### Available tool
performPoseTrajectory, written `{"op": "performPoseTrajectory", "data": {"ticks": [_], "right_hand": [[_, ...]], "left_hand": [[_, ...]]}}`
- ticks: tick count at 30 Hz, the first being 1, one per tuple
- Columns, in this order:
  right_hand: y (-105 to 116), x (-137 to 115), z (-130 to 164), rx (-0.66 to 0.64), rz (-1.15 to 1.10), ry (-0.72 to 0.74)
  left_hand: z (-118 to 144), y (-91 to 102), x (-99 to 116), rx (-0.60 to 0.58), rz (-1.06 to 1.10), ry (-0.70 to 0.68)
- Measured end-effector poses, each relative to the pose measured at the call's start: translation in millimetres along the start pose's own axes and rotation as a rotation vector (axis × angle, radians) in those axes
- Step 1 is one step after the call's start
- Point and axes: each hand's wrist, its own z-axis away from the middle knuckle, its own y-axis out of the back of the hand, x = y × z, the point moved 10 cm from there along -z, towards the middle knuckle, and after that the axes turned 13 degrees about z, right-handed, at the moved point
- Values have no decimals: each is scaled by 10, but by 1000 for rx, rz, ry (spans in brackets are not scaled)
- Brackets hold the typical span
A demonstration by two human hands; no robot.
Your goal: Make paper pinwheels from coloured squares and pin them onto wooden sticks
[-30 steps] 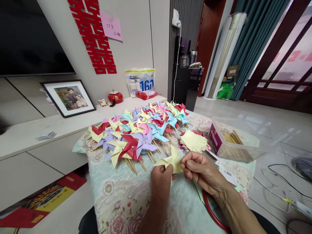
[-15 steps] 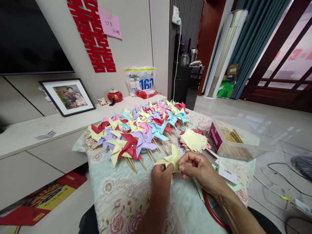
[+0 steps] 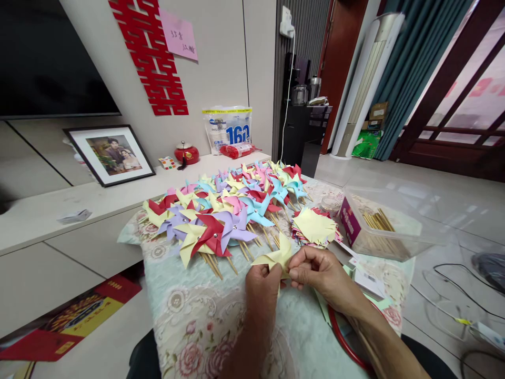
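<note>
Between my hands, above the near part of the table, is a pale yellow paper pinwheel point(image 3: 281, 253) with folded blades. My left hand point(image 3: 264, 287) is closed on its lower left side, thumb on top. The fingertips of my right hand point(image 3: 315, 267) pinch its right edge; what lies under them is hidden. Just beyond, many finished pinwheels point(image 3: 213, 235) in red, yellow, purple, blue and pink lie in rows on their sticks. To the right sits a stack of cut paper sheets point(image 3: 314, 227) with a yellow one on top.
A clear plastic box point(image 3: 369, 237) holding thin sticks point(image 3: 379, 221) stands at the table's right. Nearer are a small white box point(image 3: 369, 283) and a red ring-shaped handle point(image 3: 347, 342), partly under my right forearm. A floral cloth point(image 3: 189, 316) covers the table.
The blades of the yellow pinwheel have shifted slightly between my fingers. Both hands stay in nearly the same place, and the view has moved a little.
</note>
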Motion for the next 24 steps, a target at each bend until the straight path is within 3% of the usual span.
{"op": "performPoseTrajectory", "data": {"ticks": [24], "right_hand": [[-25, 34, 13, -61, 111, 2]], "left_hand": [[-7, 2, 1, -8, -5, -19]]}}
